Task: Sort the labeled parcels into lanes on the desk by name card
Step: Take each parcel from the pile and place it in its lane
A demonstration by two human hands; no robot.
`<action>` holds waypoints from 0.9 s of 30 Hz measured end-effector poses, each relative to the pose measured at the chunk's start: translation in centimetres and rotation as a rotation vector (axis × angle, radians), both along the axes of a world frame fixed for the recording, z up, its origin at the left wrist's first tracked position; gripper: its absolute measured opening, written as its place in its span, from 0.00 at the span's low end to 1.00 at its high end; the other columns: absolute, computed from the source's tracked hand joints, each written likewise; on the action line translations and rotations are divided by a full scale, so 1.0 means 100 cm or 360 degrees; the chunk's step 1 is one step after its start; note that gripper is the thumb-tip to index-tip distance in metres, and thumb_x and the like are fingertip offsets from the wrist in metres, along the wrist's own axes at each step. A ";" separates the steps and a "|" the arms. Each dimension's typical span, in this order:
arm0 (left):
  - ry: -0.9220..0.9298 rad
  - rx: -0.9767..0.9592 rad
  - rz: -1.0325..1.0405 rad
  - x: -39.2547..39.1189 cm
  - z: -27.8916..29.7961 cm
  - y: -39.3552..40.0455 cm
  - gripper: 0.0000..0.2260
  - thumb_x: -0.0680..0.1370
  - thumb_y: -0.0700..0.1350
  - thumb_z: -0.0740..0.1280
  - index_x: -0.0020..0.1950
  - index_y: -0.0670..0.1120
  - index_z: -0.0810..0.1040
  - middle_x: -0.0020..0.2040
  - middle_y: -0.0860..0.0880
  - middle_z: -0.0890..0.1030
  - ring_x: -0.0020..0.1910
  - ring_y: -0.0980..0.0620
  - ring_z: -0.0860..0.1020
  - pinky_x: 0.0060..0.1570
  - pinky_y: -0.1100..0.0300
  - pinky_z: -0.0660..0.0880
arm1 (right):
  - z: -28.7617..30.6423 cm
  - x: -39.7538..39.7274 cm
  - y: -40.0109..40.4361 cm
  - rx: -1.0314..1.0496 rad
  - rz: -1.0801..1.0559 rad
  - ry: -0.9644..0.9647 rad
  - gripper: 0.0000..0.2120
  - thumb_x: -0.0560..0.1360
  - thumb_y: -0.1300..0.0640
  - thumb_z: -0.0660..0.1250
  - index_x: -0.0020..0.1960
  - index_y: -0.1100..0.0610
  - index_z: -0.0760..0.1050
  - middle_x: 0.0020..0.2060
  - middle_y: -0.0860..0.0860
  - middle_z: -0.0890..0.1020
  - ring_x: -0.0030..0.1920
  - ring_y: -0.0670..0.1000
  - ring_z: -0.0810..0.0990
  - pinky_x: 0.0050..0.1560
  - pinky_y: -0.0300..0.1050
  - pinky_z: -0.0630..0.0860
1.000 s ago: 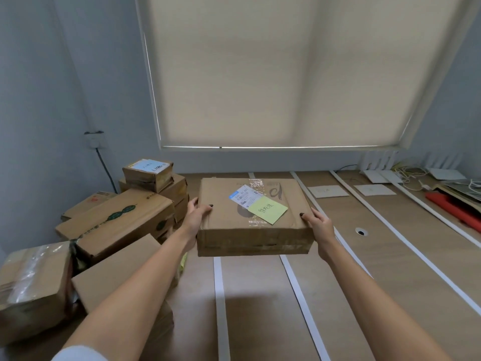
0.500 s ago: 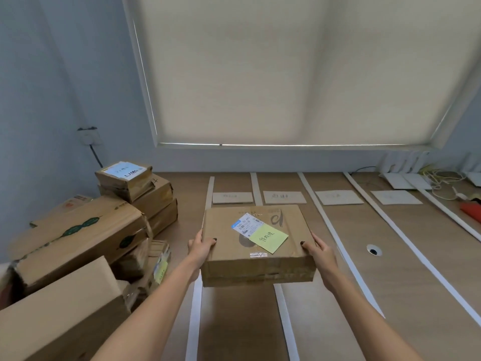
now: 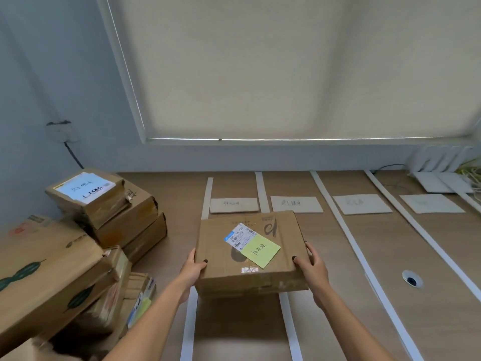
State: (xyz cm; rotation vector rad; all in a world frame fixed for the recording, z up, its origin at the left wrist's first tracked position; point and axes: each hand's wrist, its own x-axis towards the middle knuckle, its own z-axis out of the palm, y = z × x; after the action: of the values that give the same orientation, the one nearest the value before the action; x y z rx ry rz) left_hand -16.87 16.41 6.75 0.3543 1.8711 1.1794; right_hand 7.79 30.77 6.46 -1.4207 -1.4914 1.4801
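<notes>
I hold a flat brown cardboard parcel (image 3: 250, 254) over the leftmost taped lane of the wooden desk (image 3: 338, 256). It bears a white shipping label and a yellow sticky note (image 3: 261, 250) with handwriting. My left hand (image 3: 193, 269) grips its left side, thumb on top. My right hand (image 3: 311, 267) grips the right side the same way. Name cards lie at the far ends of the lanes: the first card (image 3: 234, 205), the second card (image 3: 296, 204), a third card (image 3: 362, 203) and a fourth card (image 3: 430, 203).
White tape strips (image 3: 346, 235) divide the desk into lanes. A pile of cardboard boxes (image 3: 59, 261) fills the left side, topped by a small labeled box (image 3: 86, 190). A cable hole (image 3: 412, 279) sits at right. White devices and cables (image 3: 442, 175) crowd the far right corner.
The parcel has come down and toward me over the leftmost lanes, with both hands still on its sides. My view has tilted down, and the name cards behind it have come into sight.
</notes>
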 end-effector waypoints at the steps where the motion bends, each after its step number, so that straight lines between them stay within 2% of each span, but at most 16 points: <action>1: -0.0005 0.0000 -0.0003 -0.008 -0.006 0.009 0.26 0.81 0.40 0.57 0.77 0.52 0.50 0.72 0.45 0.64 0.65 0.43 0.69 0.64 0.49 0.69 | -0.005 -0.008 0.009 -0.0001 -0.0001 -0.0006 0.26 0.77 0.57 0.64 0.72 0.50 0.61 0.63 0.53 0.73 0.57 0.52 0.73 0.42 0.42 0.73; 4: -0.0010 -0.0005 -0.0002 -0.032 -0.023 0.036 0.26 0.81 0.40 0.57 0.77 0.52 0.51 0.71 0.45 0.66 0.64 0.44 0.70 0.62 0.50 0.70 | -0.022 -0.028 0.034 -0.0013 -0.0002 -0.0021 0.27 0.77 0.57 0.65 0.73 0.50 0.60 0.64 0.52 0.72 0.57 0.51 0.73 0.41 0.39 0.73; 8: -0.0020 0.0029 0.0043 -0.062 -0.034 0.067 0.27 0.81 0.38 0.57 0.77 0.52 0.52 0.71 0.46 0.67 0.56 0.48 0.72 0.48 0.58 0.72 | -0.040 -0.053 0.062 -0.0011 -0.0022 -0.0009 0.28 0.76 0.58 0.65 0.73 0.50 0.60 0.66 0.53 0.72 0.58 0.51 0.73 0.50 0.45 0.75; 10: -0.0017 0.0033 0.0074 -0.074 -0.039 0.076 0.27 0.81 0.37 0.57 0.77 0.51 0.53 0.70 0.46 0.68 0.55 0.48 0.73 0.48 0.58 0.72 | -0.048 -0.065 0.072 -0.0028 -0.0006 0.0004 0.28 0.77 0.58 0.65 0.74 0.50 0.60 0.66 0.53 0.72 0.58 0.50 0.74 0.51 0.45 0.76; 13: -0.0016 0.0002 0.0102 -0.088 -0.050 0.081 0.27 0.81 0.37 0.58 0.77 0.51 0.52 0.71 0.45 0.67 0.61 0.45 0.73 0.52 0.56 0.72 | -0.058 -0.081 0.076 -0.0026 0.0011 0.0012 0.28 0.77 0.58 0.64 0.74 0.50 0.59 0.66 0.53 0.71 0.58 0.51 0.74 0.44 0.39 0.75; 17: -0.0008 0.0017 0.0050 -0.092 -0.055 0.086 0.27 0.80 0.38 0.58 0.77 0.51 0.53 0.71 0.47 0.67 0.58 0.48 0.72 0.47 0.59 0.73 | -0.065 -0.084 0.078 0.0032 -0.0099 0.0012 0.27 0.78 0.58 0.63 0.74 0.49 0.59 0.67 0.53 0.70 0.61 0.53 0.72 0.51 0.44 0.73; 21: 0.0070 0.0040 -0.0024 -0.089 -0.057 0.095 0.27 0.80 0.38 0.59 0.77 0.51 0.54 0.71 0.47 0.67 0.65 0.46 0.70 0.62 0.51 0.70 | -0.064 -0.073 0.084 0.0071 -0.0152 0.0020 0.27 0.77 0.57 0.64 0.74 0.48 0.60 0.67 0.52 0.70 0.61 0.53 0.72 0.55 0.48 0.74; 24: 0.0088 -0.0009 -0.0030 -0.086 -0.060 0.092 0.27 0.80 0.37 0.59 0.77 0.50 0.54 0.72 0.46 0.67 0.66 0.44 0.70 0.65 0.48 0.69 | -0.064 -0.073 0.083 0.0037 -0.0113 -0.0006 0.28 0.77 0.58 0.64 0.74 0.48 0.59 0.68 0.53 0.70 0.62 0.54 0.73 0.58 0.51 0.75; 27: 0.0127 -0.0055 -0.0010 -0.091 -0.061 0.085 0.27 0.80 0.36 0.58 0.77 0.49 0.53 0.72 0.46 0.66 0.66 0.43 0.70 0.66 0.49 0.68 | -0.065 -0.080 0.075 0.0009 -0.0041 0.0018 0.28 0.77 0.59 0.63 0.74 0.49 0.58 0.67 0.53 0.70 0.62 0.54 0.73 0.56 0.50 0.76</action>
State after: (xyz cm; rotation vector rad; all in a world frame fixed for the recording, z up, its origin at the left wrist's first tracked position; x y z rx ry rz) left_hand -25.98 24.86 0.67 0.3932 1.9555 1.1424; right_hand -0.20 38.30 0.00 -1.4212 -1.4639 1.4650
